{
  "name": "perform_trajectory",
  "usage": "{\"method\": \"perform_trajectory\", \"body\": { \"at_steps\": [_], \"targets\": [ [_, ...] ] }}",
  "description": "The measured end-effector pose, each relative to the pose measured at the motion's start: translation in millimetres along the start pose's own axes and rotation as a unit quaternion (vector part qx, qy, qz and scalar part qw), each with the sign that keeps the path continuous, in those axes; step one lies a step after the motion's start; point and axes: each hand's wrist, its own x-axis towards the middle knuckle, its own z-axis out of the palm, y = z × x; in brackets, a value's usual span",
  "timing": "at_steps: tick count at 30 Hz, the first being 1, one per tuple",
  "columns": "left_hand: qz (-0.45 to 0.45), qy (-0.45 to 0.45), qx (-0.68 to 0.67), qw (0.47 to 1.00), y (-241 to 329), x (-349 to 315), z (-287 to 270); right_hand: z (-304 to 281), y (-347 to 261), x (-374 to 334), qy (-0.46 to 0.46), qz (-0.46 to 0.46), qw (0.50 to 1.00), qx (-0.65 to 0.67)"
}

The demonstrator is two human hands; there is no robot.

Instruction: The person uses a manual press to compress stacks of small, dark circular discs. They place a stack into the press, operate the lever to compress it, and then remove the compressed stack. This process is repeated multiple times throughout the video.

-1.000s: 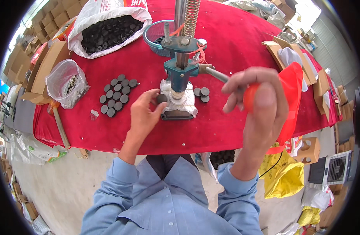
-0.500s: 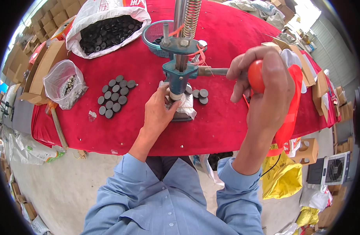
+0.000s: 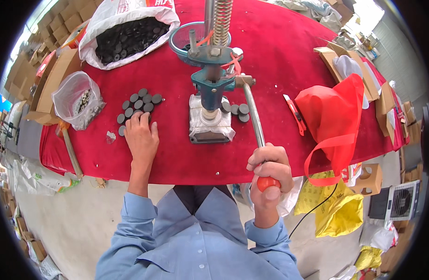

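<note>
My right hand (image 3: 269, 175) is closed around the red ball knob (image 3: 268, 183) and end of the press lever (image 3: 255, 116). The lever slopes from the teal hand press (image 3: 211, 91) toward the table's near edge. My left hand (image 3: 142, 140) reaches into a group of dark grey round discs (image 3: 142, 100) on the left. Its fingers are stretched over the nearest discs, thumb apart, and hide some of them. A pale round piece (image 3: 211, 113) sits under the press head, above a base wrapped in white plastic (image 3: 203, 124). A few discs (image 3: 243, 109) lie just right of the press.
A white sack of black discs (image 3: 130, 42) and a teal basket (image 3: 177, 39) stand behind. At left are a clear plastic tub (image 3: 67, 100) and a hammer (image 3: 71, 151). A red utility knife (image 3: 296, 116) and red bag (image 3: 331, 121) lie right on the red cloth (image 3: 266, 51).
My left hand has left the press head and moved left to the discs. My right hand has brought the lever's red knob down toward me, uncovering the knife and red bag.
</note>
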Motion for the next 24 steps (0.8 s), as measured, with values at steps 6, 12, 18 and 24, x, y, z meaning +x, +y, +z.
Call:
{"method": "perform_trajectory", "body": {
  "at_steps": [6, 12, 18, 24],
  "targets": [
    [-0.018, 0.004, -0.063, 0.998, -13, 5, 5, -9, -10, 15, -0.042, 0.024, 0.998, -0.027],
    [0.02, 0.012, -0.138, 0.99, -12, 6, 9, -1, -27, 58, -0.05, 0.056, 0.997, -0.033],
    [-0.049, -0.046, -0.281, 0.957, 45, 11, -11, 6, -42, 114, -0.054, 0.148, 0.987, -0.034],
    [0.038, -0.026, -0.357, 0.933, 100, 16, 11, 14, -38, 155, -0.076, 0.191, 0.972, -0.118]
  ]
}}
